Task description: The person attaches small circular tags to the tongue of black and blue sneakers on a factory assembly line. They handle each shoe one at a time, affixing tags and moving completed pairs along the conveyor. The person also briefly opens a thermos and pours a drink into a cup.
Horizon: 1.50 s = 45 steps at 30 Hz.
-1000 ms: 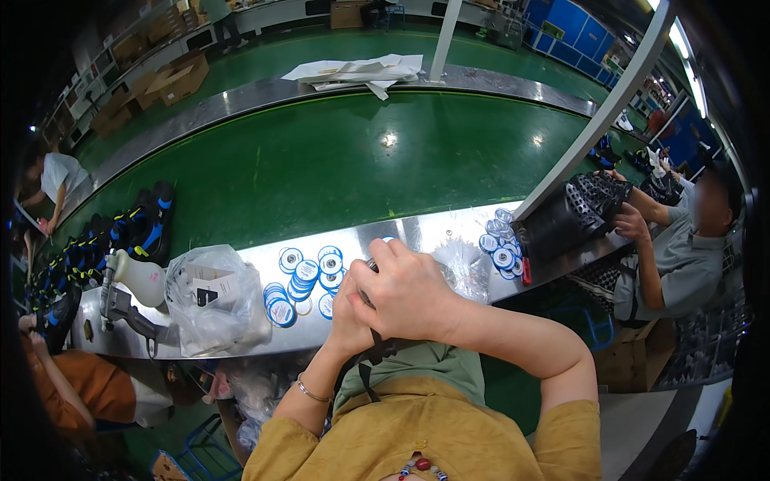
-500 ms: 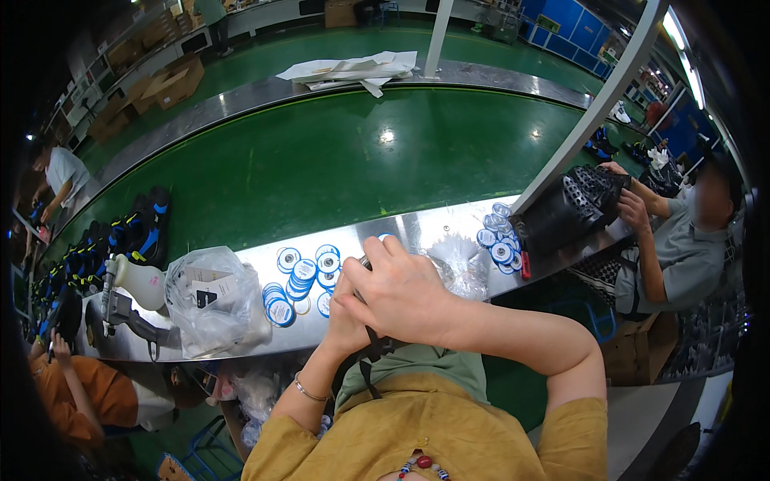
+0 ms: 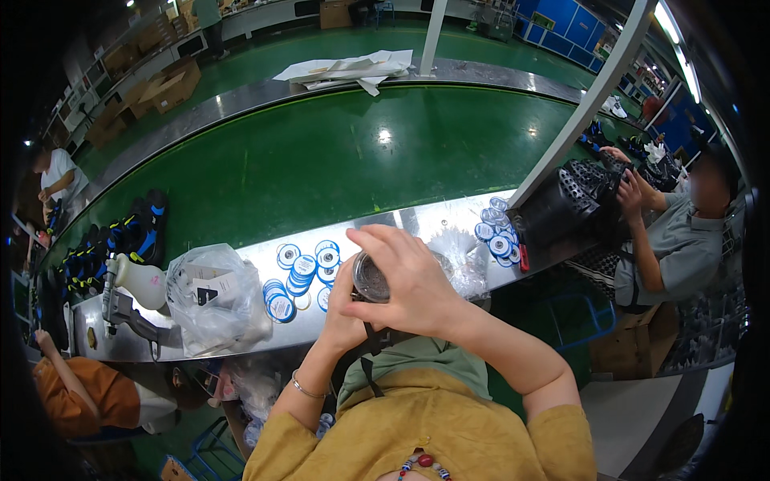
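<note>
Before my body, above the bench's near edge, is a round jar-like container (image 3: pixel 370 279) with a glassy grey top facing up. My left hand (image 3: pixel 343 313) is wrapped round its left side, fingers partly hidden. My right hand (image 3: pixel 413 284) spans the top, thumb at the near rim and fingers stretched past the far rim. A dark strap (image 3: pixel 369 365) hangs below my hands. Just left of them, round blue-and-white discs (image 3: pixel 301 276) lie in overlapping piles on the metal bench (image 3: pixel 265 250). What is inside the container is too unclear to tell.
On the left stand a clear plastic bag (image 3: pixel 212 309), a spray gun with a white cup (image 3: pixel 144 282) and rows of black-and-blue shoes (image 3: pixel 144 228). To the right are clear packets (image 3: pixel 461 260), more discs (image 3: pixel 499 240), a red tool (image 3: pixel 524 258), a post and a co-worker with a black bag.
My right hand's fingers have spread from a closed grip, uncovering the container's round top. My left hand stays around it. The right-hand co-worker's hands have shifted slightly at the black bag.
</note>
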Available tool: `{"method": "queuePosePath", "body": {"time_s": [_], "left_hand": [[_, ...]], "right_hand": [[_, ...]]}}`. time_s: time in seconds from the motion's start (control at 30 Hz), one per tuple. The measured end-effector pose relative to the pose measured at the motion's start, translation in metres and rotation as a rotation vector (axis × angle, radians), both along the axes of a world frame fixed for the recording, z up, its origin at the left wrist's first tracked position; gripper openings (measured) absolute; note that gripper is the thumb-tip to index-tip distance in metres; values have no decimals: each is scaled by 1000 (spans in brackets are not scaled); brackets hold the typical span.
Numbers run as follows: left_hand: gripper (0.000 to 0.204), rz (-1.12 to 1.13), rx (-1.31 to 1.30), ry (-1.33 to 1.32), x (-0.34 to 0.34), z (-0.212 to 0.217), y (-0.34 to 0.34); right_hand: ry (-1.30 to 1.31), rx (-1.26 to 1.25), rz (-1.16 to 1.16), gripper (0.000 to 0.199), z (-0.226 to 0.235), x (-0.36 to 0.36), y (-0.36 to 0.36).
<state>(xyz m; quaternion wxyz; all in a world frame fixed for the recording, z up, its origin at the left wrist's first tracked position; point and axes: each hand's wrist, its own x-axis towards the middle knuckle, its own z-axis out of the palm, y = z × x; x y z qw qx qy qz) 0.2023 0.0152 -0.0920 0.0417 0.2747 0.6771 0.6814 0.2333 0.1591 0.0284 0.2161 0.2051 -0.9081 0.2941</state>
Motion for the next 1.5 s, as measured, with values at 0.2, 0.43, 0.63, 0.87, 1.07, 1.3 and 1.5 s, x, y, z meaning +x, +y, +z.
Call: {"method": "queuePosePath", "body": {"time_s": [0.2,0.43,0.63,0.87,1.07,1.3,1.5], "left_hand": [[108,11,5,-53,12,0,1],[80,194,9,-33,20,3,15],[76,217,-158,18,14,-12,12],[77,191,-169,63,10,-19,6],[78,172,-177,66,8,-23,3],[79,160,-187,74,2,-21,2],[80,154,-193,82,-1,-18,2]], "right_hand": [[-160,-203,238,80,-11,-2,20],[-63,-147,80,71,-22,0,4],[50,-226,104,70,-33,-1,4],[107,-235,192,79,-40,-9,13],[125,-253,225,77,-46,-12,13],[151,-278,276,70,-46,-18,15],[143,-284,309,69,-44,-22,16]]}}
